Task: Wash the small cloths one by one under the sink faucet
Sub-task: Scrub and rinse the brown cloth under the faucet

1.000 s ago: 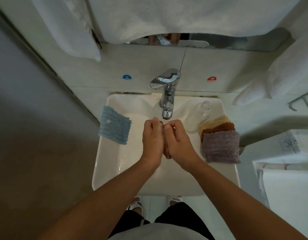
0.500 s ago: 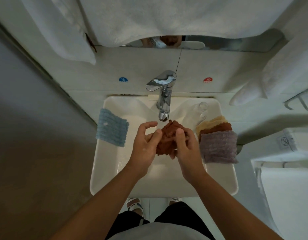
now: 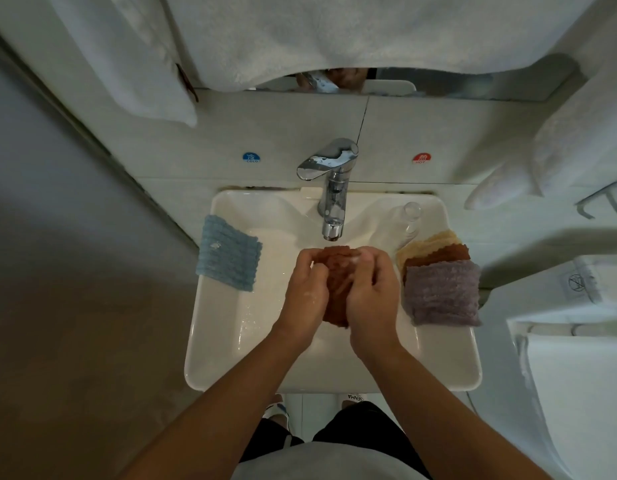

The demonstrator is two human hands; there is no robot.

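Now the rust-brown cloth (image 3: 336, 285) is gripped between both hands over the sink (image 3: 227, 341), just below the faucet (image 3: 331, 188) spout. The left hand (image 3: 305, 294) is curled round the cloth's left side, the right hand (image 3: 371, 296) is wrapped over its right side, and the fabric is bunched up between the palms.

For a good wash, the bundle is best kept directly under the spout, so every fold gets wetted, and rubbed against itself while being turned. It should be held low in the basin, so splashes are caught.

Outward from the hands, a blue cloth (image 3: 227, 258) is draped over the sink's left rim. A stack is laid on the right rim: a purple cloth (image 3: 442, 294) on top, a brown cloth (image 3: 438, 254) and a cream cloth (image 3: 428, 240) peeking out beneath. A clear glass (image 3: 405, 221) is stood just behind the stack.

Whether water is running cannot be told; no stream is made out below the spout. The drain is hidden by the hands, and the lower part of the held cloth is covered by the palms.
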